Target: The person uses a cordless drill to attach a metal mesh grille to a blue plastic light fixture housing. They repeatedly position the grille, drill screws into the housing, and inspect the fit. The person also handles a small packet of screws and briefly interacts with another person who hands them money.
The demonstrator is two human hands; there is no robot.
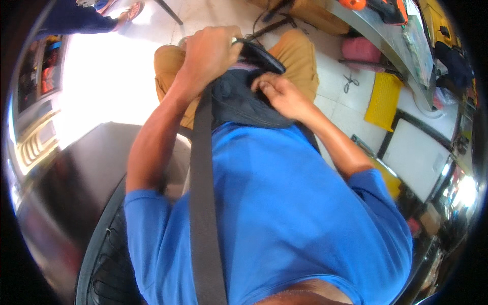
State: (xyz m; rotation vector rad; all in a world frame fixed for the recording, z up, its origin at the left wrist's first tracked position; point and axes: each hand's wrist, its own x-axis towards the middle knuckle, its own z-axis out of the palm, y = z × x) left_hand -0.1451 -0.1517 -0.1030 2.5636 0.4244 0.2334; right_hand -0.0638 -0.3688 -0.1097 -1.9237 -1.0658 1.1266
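A black shoulder bag (239, 101) lies on my lap, its wide dark strap (204, 193) running up across my blue shirt. My left hand (211, 53) is closed at the bag's far left side, gripping a flat black object with a rounded end (262, 55). Whether that is a flap of the bag or a separate item, I cannot tell. At the bag's right side is my right hand (279, 94), its fingers curled in by the dark opening. The fingertips are partly hidden, and what they pinch, if anything, does not show.
To the right stands a grey table (396, 51) with an orange and black tool (389, 10). Below it are a pink round object (360, 50) and a yellow mesh piece (384, 99). Another person's leg (81, 20) is at the upper left. Behind me is a black chair back (109, 254).
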